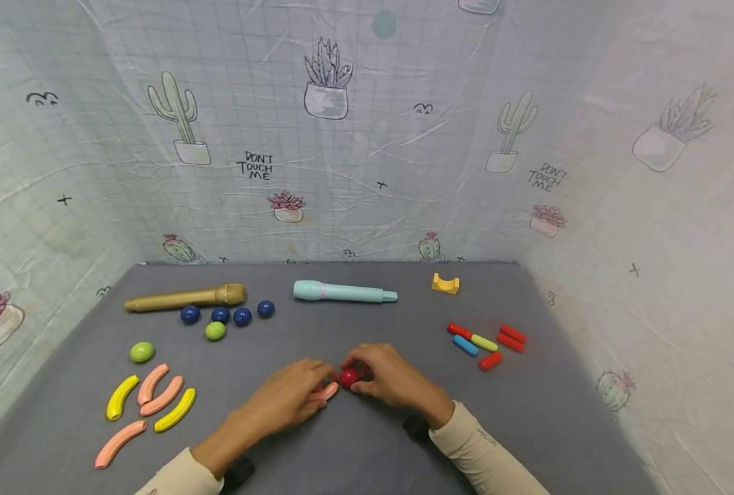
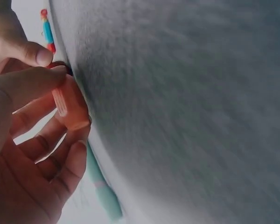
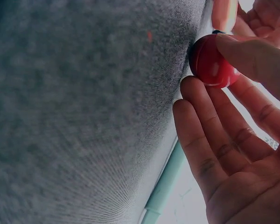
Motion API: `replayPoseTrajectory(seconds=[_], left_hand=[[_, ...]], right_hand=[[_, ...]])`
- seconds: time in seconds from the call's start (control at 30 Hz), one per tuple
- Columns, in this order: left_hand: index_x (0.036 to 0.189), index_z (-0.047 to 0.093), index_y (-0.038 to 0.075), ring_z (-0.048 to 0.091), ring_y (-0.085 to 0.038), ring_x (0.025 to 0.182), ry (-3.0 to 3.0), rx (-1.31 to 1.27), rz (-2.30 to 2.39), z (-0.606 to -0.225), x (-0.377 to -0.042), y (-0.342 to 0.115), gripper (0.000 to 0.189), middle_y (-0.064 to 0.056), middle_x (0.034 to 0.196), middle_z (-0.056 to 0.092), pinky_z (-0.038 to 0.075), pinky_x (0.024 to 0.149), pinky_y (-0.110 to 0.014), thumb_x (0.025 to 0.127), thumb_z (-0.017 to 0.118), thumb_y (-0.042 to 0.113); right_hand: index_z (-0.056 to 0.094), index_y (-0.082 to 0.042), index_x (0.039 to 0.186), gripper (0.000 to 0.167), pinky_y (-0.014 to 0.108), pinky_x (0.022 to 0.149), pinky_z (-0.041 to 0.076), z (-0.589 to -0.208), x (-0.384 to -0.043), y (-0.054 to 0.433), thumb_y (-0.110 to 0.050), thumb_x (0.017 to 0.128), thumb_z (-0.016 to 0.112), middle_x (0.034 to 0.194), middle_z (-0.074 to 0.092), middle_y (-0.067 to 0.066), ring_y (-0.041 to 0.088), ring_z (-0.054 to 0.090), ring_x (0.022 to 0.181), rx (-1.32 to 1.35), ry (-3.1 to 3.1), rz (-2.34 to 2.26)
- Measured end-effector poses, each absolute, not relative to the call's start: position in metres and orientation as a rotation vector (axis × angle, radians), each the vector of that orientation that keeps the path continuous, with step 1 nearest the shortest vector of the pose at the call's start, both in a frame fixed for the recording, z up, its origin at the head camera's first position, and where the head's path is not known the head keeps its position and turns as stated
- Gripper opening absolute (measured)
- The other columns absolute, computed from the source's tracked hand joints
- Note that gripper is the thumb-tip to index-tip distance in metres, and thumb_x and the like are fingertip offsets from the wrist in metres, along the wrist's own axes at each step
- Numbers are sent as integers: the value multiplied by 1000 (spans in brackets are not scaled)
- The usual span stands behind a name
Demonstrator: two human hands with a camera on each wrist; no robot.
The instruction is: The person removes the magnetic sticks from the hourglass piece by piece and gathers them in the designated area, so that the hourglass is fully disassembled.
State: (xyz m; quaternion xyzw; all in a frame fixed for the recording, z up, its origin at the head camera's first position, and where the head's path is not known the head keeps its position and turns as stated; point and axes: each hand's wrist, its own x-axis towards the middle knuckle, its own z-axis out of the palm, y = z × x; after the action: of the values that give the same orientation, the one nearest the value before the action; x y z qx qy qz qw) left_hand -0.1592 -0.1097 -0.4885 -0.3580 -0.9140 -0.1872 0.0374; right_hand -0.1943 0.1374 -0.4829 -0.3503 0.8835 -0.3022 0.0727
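Near the middle of the grey table, my left hand [image 1: 283, 397] pinches a short, curved pink piece [image 1: 324, 392]. The left wrist view has this pink piece [image 2: 73, 105] between thumb and fingers, low over the cloth. Just to its right, my right hand [image 1: 393, 377] holds a small, shiny red ball [image 1: 348, 377] between thumb and fingers. Seen from the right wrist, the red ball [image 3: 210, 60] lies close against the end of the pink piece [image 3: 225, 15]. The right thumb covers part of the ball.
Pink and yellow curved pieces [image 1: 176, 410] and green balls [image 1: 141, 352] lie left. Several blue balls [image 1: 242, 316] sit by a gold microphone [image 1: 187, 298]. A mint microphone [image 1: 348, 293] lies behind the hands. Right are coloured sticks [image 1: 465, 345] and a yellow notched block [image 1: 445, 284].
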Motion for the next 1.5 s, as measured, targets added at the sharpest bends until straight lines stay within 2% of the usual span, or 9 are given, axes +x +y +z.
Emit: replayPoseTrajectory(seconds=[0.1, 0.27, 0.5, 0.67, 0.77, 0.93, 1.07, 1.2, 1.5], left_hand=[[127, 70, 16, 66, -11, 96, -2849, -1046, -702, -484, -156, -126, 35, 4, 112, 72, 56, 83, -37, 94, 82, 15], [126, 69, 18, 56, -3, 80, -2948, -864, -803, -472, -149, -161, 34, 11, 96, 65, 47, 69, -25, 95, 81, 18], [124, 70, 23, 50, 3, 66, -3108, -548, -725, -462, -136, -215, 33, 16, 84, 62, 42, 60, -23, 94, 83, 26], [116, 70, 22, 51, 2, 70, -3114, -481, -537, -467, -132, -242, 33, 18, 79, 59, 45, 67, -28, 88, 88, 26], [109, 71, 23, 52, -2, 72, -3120, -455, -488, -471, -130, -250, 31, 18, 76, 57, 47, 91, -44, 86, 90, 25], [103, 72, 28, 55, -5, 76, -3096, -393, -469, -473, -127, -253, 24, 21, 73, 56, 25, 111, -70, 86, 89, 25], [103, 72, 28, 54, -1, 75, -3057, -423, -413, -473, -125, -256, 25, 22, 73, 55, 40, 105, -57, 85, 90, 25], [107, 72, 24, 49, 4, 71, -3082, -456, -388, -473, -127, -260, 28, 20, 75, 56, 48, 79, -35, 85, 90, 24], [104, 70, 24, 47, 2, 70, -3065, -461, -348, -474, -128, -270, 39, 18, 73, 53, 49, 74, -33, 76, 97, 24]], right_hand=[[75, -14, 119, 31, 24, 85, 58, -484, -195, 137, -15, 90, 87, 111, 74, -3, 3, 71, 95, -1040, 2662, -888], [75, -16, 119, 31, 24, 84, 57, -484, -195, 136, -16, 90, 87, 111, 74, -3, 5, 71, 95, -1041, 2681, -863], [75, -16, 119, 30, 25, 85, 57, -480, -197, 133, -18, 92, 86, 110, 74, -3, 8, 72, 96, -1019, 2669, -867], [75, -17, 120, 30, 21, 84, 56, -477, -208, 119, -21, 92, 86, 110, 74, -5, 6, 71, 95, -1020, 2657, -909], [76, -18, 118, 29, 19, 78, 55, -476, -219, 104, -21, 91, 87, 105, 75, -6, 2, 69, 89, -996, 2637, -984], [76, -17, 115, 29, 18, 70, 54, -475, -241, 70, -17, 89, 89, 102, 77, -4, 0, 68, 83, -897, 2594, -1144], [76, -17, 115, 31, 18, 67, 54, -476, -259, 40, -16, 87, 90, 108, 78, -3, 0, 69, 81, -787, 2595, -1221], [78, -17, 113, 31, 19, 67, 53, -478, -275, 13, -15, 86, 91, 106, 78, -4, 2, 69, 79, -694, 2624, -1254], [78, -16, 104, 28, 22, 76, 51, -485, -294, -31, -13, 81, 94, 93, 78, -4, 5, 63, 87, -452, 2645, -1310]])
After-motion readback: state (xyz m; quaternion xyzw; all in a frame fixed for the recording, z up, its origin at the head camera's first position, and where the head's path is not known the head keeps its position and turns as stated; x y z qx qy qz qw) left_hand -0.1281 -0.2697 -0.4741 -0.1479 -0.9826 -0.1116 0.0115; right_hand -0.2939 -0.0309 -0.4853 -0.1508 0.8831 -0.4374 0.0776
